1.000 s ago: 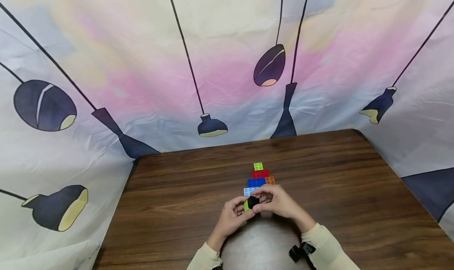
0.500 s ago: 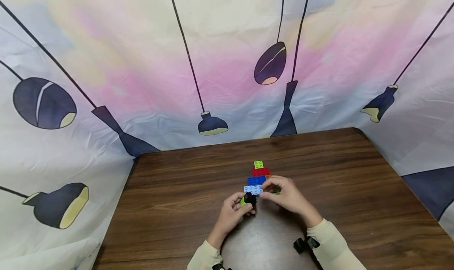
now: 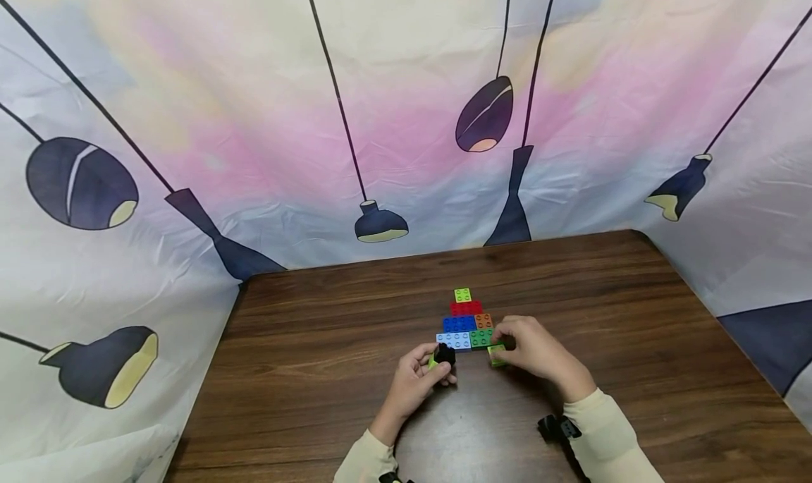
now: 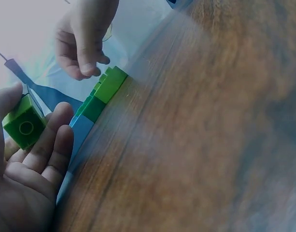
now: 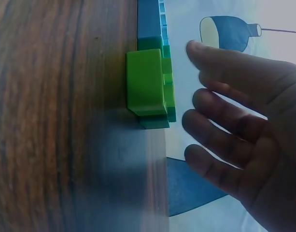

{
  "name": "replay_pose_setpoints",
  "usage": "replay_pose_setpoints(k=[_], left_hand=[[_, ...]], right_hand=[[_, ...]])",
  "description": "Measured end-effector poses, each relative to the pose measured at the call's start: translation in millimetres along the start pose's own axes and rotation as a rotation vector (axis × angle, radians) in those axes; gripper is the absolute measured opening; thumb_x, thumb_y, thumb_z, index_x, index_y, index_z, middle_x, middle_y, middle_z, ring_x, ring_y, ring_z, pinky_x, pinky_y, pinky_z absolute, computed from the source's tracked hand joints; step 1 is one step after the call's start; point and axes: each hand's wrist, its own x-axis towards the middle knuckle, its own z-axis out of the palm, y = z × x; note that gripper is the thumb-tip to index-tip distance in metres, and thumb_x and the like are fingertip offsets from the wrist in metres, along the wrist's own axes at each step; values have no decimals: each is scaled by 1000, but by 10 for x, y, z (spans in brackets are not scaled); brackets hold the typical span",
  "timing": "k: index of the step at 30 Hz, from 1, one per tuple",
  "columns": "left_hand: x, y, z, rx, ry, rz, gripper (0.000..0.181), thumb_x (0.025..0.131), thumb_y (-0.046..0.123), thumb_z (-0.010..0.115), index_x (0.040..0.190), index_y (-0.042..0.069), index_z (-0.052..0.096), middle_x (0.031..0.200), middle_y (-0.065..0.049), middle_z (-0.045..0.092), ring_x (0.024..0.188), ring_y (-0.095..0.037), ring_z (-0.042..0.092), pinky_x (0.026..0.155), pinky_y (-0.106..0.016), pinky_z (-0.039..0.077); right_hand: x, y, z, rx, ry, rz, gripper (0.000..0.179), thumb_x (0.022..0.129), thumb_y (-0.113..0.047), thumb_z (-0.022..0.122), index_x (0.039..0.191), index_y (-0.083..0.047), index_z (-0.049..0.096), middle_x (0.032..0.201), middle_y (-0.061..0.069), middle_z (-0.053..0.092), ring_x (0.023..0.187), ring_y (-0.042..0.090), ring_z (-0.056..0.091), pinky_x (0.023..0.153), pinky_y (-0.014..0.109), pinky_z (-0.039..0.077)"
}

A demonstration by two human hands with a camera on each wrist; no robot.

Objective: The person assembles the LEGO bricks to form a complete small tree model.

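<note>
the right hand [image 3: 536, 349] has come off the black-and-lime pair [image 3: 445, 355], leaving the left hand [image 3: 412, 384] pinching it, and hovers empty, loosely parted, above a lime brick [image 3: 497, 357] well inside the worktop [image 3: 330, 342]'s far edge, seemingly freed for other pieces.

Looks from head height, well back, forward and down over the table [image 3: 298, 370] to the far cloth [image 3: 412, 137]. From the left wrist, faces far from low down, tipped sideways, close to the left hand [image 4: 29, 176]. From the right wrist, faces far, tipped oppositely, near the rightmost lime brick [image 5: 146, 79]. Shares that brick between both wrist views.
</note>
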Motion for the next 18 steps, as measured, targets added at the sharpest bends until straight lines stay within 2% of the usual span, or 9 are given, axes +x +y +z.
replay_pose_setpoints(k=[7,12,18], left_hand=[[-9,36,9,1,17,-21,42,104,1,64,136,-22,50,117,-30,67,84,-9,74,76,-23,60],[-7,48,22,-5,17,-20,42,103,1,65,135,-22,51,118,-34,66,85,-9,74,76,-22,60],[-12,52,28,-7,17,-29,40,103,0,65,133,-22,52,116,-36,65,87,-9,74,77,-22,60]], right_hand=[[-7,13,-14,-3,-45,21,13,84,-14,91,84,-17,77,85,-10,65,75,4,55,67,27,50],[-22,15,-24,17,-88,30,13,83,-14,91,84,-16,79,85,-9,66,77,3,57,67,26,52],[-30,-23,-15,31,-130,39,19,76,-10,95,83,-13,78,86,-8,64,77,6,55,68,27,51]])
